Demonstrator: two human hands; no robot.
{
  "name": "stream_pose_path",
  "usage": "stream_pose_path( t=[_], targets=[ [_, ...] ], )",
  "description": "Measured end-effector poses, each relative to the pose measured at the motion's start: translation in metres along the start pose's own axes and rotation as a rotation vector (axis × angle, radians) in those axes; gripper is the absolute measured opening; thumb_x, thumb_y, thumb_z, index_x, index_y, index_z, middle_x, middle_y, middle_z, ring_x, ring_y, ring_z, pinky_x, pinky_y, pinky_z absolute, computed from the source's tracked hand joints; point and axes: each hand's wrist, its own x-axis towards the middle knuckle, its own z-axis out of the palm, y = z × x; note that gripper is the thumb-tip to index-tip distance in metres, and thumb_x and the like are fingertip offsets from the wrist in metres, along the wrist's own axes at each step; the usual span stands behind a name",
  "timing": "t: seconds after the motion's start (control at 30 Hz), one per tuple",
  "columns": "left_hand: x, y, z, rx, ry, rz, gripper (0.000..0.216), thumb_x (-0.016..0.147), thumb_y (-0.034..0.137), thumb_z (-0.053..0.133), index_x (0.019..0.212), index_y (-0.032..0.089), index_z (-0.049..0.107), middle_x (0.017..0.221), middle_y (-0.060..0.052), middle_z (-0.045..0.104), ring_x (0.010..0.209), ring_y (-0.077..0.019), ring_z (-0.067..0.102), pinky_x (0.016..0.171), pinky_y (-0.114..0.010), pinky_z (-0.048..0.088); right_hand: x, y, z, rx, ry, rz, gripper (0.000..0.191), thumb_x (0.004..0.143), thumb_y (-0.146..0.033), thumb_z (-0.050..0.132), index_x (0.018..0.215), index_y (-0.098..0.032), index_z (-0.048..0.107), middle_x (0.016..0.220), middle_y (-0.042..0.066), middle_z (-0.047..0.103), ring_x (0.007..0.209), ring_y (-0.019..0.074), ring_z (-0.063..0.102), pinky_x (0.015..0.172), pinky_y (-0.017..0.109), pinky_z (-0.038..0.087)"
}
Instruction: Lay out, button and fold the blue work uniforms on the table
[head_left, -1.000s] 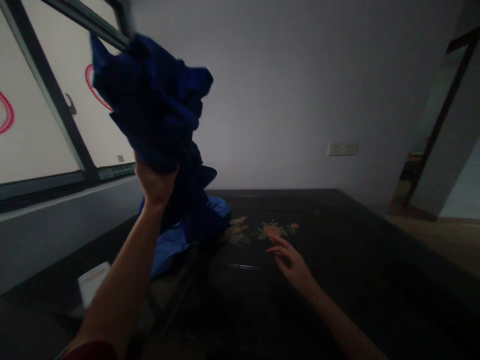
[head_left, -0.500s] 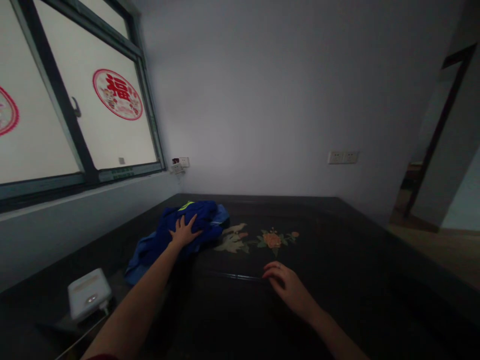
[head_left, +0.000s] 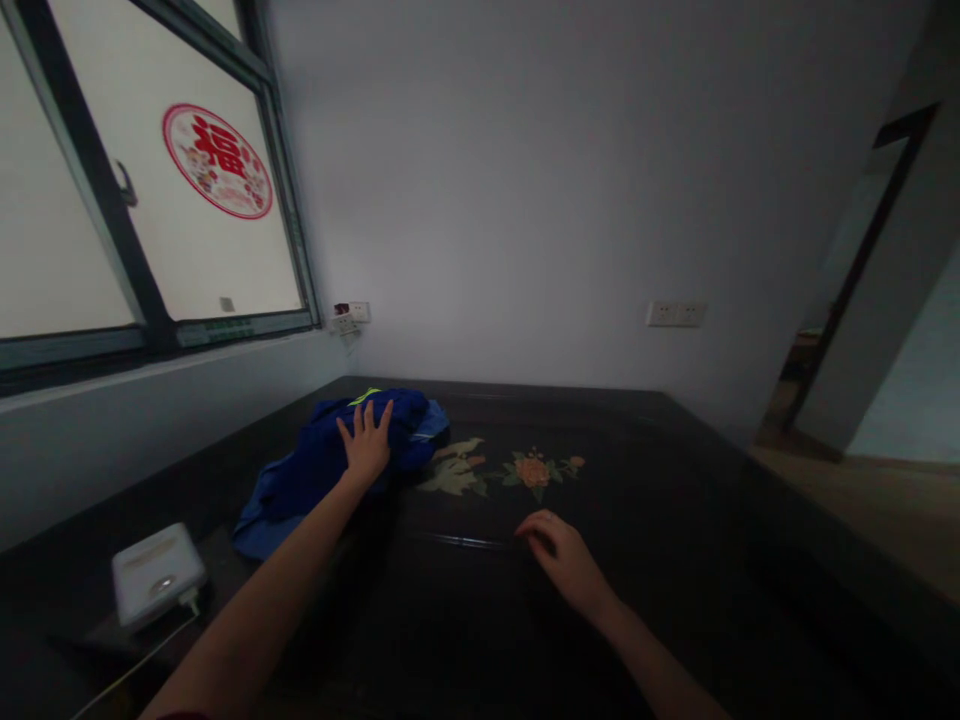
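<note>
A crumpled heap of blue clothing (head_left: 315, 460), with a yellow-green patch on top and lighter blue parts at its ends, lies on the left side of the dark table (head_left: 645, 560). My left hand (head_left: 367, 440) rests on the heap with its fingers spread. To the right, my right hand (head_left: 562, 560) is at the table in front of a painted flower (head_left: 532, 470), its fingers bent and holding nothing that I can see. A gap shows between its thumb and fingers. Whether it touches the tabletop, I cannot tell.
A white box-shaped device (head_left: 157, 575) with a cable plugged in sits at the near left, beside my left forearm. The table's far edge runs along the wall (head_left: 510, 200). A window (head_left: 217, 250) is on the left, and sockets (head_left: 676, 314) are on the wall.
The whole view has shifted slightly, so the things appear a little further left and higher. My left hand stays on the clothing, and my right fingers have curled a little more.
</note>
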Motion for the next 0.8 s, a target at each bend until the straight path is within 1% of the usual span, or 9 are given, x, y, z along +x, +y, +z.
stream_pose_path(
  t=[0.07,0.1,0.17,0.2,0.23,0.3,0.43,0.6,0.8],
  targets=[
    [-0.009,0.035,-0.01,-0.202,0.001,0.031,0.066,0.079,0.014,0.053,0.141,0.023,0.036,0.146,-0.015,0.033,0.137,-0.0333,0.024,0.108,-0.059,0.012,0.006,0.008,0.005,0.075,0.076,0.064,0.021,0.081,-0.019,0.048,0.092,-0.021,0.065,0.094,0.006,0.065,0.091,0.0197,0.061,0.081,0.033,0.048],
    [-0.017,0.056,-0.013,-0.349,-0.062,0.044,0.057,0.079,0.015,0.052,0.136,0.021,0.044,0.139,-0.015,0.044,0.131,-0.0315,0.035,0.108,-0.054,0.02,0.01,0.013,0.008,0.124,0.122,0.101,0.021,0.08,-0.023,0.05,0.094,-0.021,0.065,0.096,0.006,0.065,0.092,0.0205,0.061,0.081,0.034,0.048],
    [-0.04,0.097,-0.015,-0.699,-0.346,0.106,0.034,0.083,0.02,0.047,0.114,0.013,0.06,0.115,-0.014,0.062,0.109,-0.0256,0.056,0.097,-0.04,0.039,0.019,0.023,0.015,0.225,0.221,0.169,0.024,0.079,-0.032,0.054,0.099,-0.021,0.063,0.101,0.007,0.066,0.096,0.0218,0.061,0.084,0.036,0.048],
    [-0.054,0.115,-0.014,-0.756,-0.424,0.144,0.028,0.086,0.024,0.043,0.099,0.013,0.066,0.098,-0.011,0.068,0.094,-0.0218,0.062,0.086,-0.033,0.046,0.023,0.029,0.018,0.269,0.264,0.196,0.027,0.079,-0.036,0.054,0.1,-0.021,0.063,0.103,0.007,0.066,0.098,0.0223,0.06,0.086,0.037,0.047],
    [-0.069,0.132,-0.013,-0.8,-0.479,0.186,0.029,0.088,0.026,0.04,0.087,0.014,0.066,0.085,-0.008,0.069,0.083,-0.0184,0.063,0.077,-0.028,0.048,0.027,0.034,0.021,0.305,0.299,0.22,0.03,0.08,-0.04,0.052,0.102,-0.021,0.062,0.105,0.007,0.066,0.099,0.0227,0.06,0.087,0.038,0.047],
    [-0.096,0.155,-0.01,-0.864,-0.565,0.325,0.03,0.089,0.027,0.038,0.078,0.015,0.063,0.075,-0.004,0.066,0.071,-0.0153,0.061,0.065,-0.023,0.045,0.03,0.041,0.027,0.345,0.343,0.255,0.034,0.083,-0.045,0.048,0.104,-0.021,0.06,0.107,0.008,0.065,0.1,0.0233,0.06,0.087,0.039,0.048],
    [-0.119,0.161,-0.013,-0.707,-0.612,0.664,0.018,0.087,0.028,0.045,0.08,0.018,0.059,0.078,-0.002,0.065,0.069,-0.014,0.058,0.063,-0.022,0.039,0.026,0.044,0.032,0.278,0.298,0.191,0.032,0.088,-0.039,0.041,0.106,-0.021,0.059,0.109,0.009,0.065,0.102,0.0211,0.06,0.09,0.037,0.047],
    [-0.112,0.146,-0.019,-0.613,-0.687,0.657,0.029,0.093,0.034,0.037,0.082,0.018,0.059,0.078,-0.002,0.064,0.069,-0.0133,0.057,0.061,-0.021,0.038,0.021,0.039,0.027,0.102,0.151,0.107,0.03,0.082,-0.018,0.045,0.109,-0.019,0.059,0.109,0.008,0.065,0.103,0.0186,0.06,0.091,0.034,0.046],
    [-0.123,0.155,-0.032,-0.594,-0.66,0.736,0.019,0.09,0.028,0.043,0.093,0.02,0.06,0.093,-0.004,0.067,0.084,-0.0179,0.062,0.069,-0.024,0.042,0.021,0.039,0.019,-0.019,0.049,0.067,0.027,0.079,-0.011,0.046,0.095,-0.017,0.066,0.095,0.007,0.068,0.092,0.0189,0.062,0.086,0.033,0.047]
  ],
)
